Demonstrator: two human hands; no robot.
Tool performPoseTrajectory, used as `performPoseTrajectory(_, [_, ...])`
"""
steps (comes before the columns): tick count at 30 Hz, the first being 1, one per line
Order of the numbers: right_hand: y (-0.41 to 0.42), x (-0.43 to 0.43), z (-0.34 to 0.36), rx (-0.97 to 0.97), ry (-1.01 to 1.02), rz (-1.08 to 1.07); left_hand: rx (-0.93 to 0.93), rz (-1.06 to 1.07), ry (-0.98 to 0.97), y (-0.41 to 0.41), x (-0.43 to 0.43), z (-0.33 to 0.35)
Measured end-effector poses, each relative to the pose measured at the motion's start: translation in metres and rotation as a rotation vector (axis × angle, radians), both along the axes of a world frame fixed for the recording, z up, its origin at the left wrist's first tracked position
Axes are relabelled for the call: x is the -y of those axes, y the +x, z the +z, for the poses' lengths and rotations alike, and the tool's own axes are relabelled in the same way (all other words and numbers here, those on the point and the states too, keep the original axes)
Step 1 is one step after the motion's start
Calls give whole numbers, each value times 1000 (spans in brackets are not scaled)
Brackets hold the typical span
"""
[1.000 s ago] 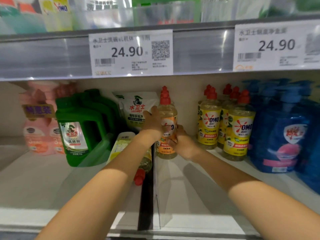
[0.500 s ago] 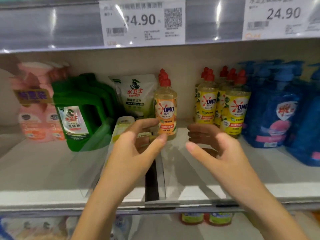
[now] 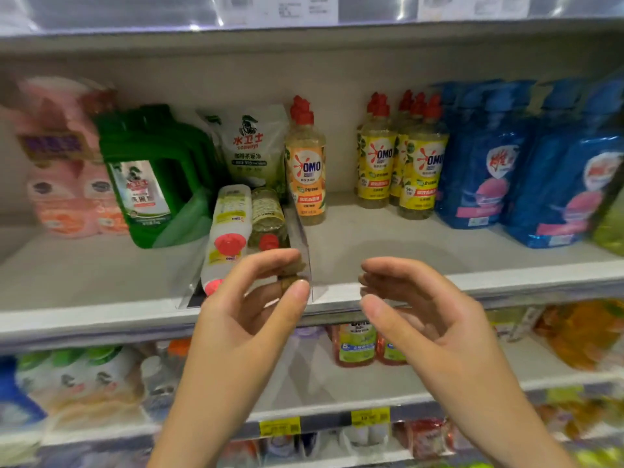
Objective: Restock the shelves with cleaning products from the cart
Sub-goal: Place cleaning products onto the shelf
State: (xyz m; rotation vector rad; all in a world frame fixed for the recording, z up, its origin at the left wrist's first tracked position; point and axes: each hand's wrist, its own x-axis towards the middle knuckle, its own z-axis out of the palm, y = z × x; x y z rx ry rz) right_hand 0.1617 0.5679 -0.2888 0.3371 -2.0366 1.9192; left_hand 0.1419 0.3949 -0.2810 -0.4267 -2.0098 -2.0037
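Hovering before the shelf [image 3: 388, 238] edge, the left hand [image 3: 250, 298] and right hand [image 3: 415, 305] are apart, fingers loosely curved, gripping nothing. Behind them the orange-label OMO bottle [image 3: 305, 163] stands upright on the shelf, just right of a clear divider [image 3: 299, 231] and apart from the yellow-label OMO bottles [image 3: 401, 157]. Left of the divider, two bottles [image 3: 229, 224] lie flat.

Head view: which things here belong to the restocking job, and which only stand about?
Job: the clear red-capped OMO bottle with orange label, upright on the grey shelf board; the empty left hand and right hand before it.
Standing about: green plastic jug; yellow-labelled OMO bottles; blue refill pouches; white red-capped bottle lying on its side.
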Motion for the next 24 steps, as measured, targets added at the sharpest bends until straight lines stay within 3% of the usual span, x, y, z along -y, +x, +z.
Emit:
performPoseTrajectory(11, [106,-1,-27,107,-27,331,128,227,19,161,-13,-21])
performPoseTrajectory(24, [197,91,-26,164,38,739,141,709,43,313,55,-30])
